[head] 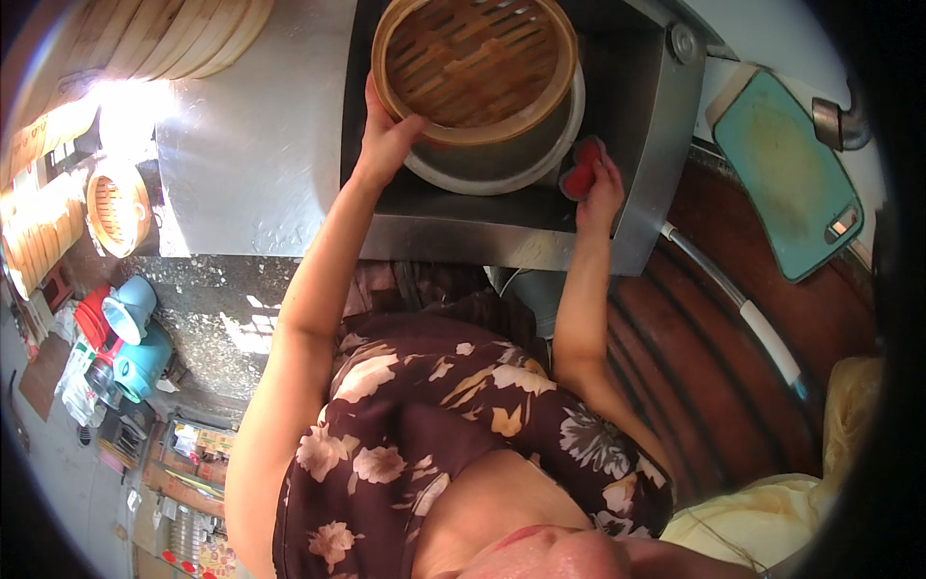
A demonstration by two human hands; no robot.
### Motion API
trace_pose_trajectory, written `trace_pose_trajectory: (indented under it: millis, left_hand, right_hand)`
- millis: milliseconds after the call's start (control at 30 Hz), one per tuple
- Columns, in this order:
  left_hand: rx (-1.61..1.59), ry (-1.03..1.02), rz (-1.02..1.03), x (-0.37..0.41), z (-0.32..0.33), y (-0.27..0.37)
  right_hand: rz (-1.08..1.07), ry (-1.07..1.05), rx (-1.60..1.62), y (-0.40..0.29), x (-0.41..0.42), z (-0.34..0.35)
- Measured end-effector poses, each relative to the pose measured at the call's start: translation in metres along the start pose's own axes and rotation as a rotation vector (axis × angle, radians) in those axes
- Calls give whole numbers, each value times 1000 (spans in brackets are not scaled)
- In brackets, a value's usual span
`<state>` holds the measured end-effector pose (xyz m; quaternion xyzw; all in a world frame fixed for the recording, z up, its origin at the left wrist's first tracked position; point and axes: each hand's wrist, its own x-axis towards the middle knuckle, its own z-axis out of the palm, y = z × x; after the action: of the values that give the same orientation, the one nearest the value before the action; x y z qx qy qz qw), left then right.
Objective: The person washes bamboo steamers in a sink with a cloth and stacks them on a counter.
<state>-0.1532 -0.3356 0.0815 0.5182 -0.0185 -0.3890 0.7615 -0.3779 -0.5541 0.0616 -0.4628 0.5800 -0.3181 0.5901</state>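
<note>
My left hand (387, 141) grips the near left rim of a round bamboo steamer basket (474, 65), thumb on top of the rim. The basket's slatted base looks wet and brown. It is tilted above a round basin (499, 170) with a pale rim, and it hides much of that basin. The basin sits inside a stainless steel sink (636, 94). In my right hand (604, 192) is a red scrubbing sponge (582, 170) with a grey edge, held to the right of the basin and apart from the basket.
Left of the sink runs a steel worktop (246, 166) with stacked bamboo steamers (159, 36) at its back. Another steamer basket (118, 210) stands further left, above plastic jugs (141, 362). To the right are a green cutting board (788, 174), a metal pipe (839, 127) and a pole (738, 289).
</note>
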Motion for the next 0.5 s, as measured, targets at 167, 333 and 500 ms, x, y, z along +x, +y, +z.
trace_pose_trajectory:
  millis: [167,333,500]
  left_hand:
    - [384,156,126,37,-14,-50]
    - [317,249,-73,55,33,-67]
    - [547,483,1,71,7,-143]
  right_hand:
    - [-1093,-250,-748,-33,3,74]
    - [-944,-559,-1338,30,78,118]
    - [-668,-870,-1046,155,36,112]
